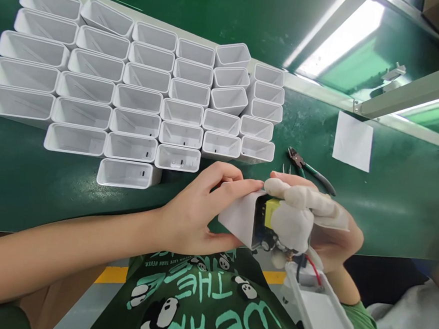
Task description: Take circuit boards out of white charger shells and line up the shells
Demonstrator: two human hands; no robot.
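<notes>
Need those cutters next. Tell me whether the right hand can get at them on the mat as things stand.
Probably yes. The cutters lie uncovered on the green mat just beyond the right hand, nothing between. But that hand is pressing a circuit board into the white housing.

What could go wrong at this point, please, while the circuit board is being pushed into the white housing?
The red and black wires trailing from the circuit board could get pinched at the white housing mouth. The right hand covers the board, so it might enter crooked. The left hand sits near the upright empty housings and could topple some.
</notes>
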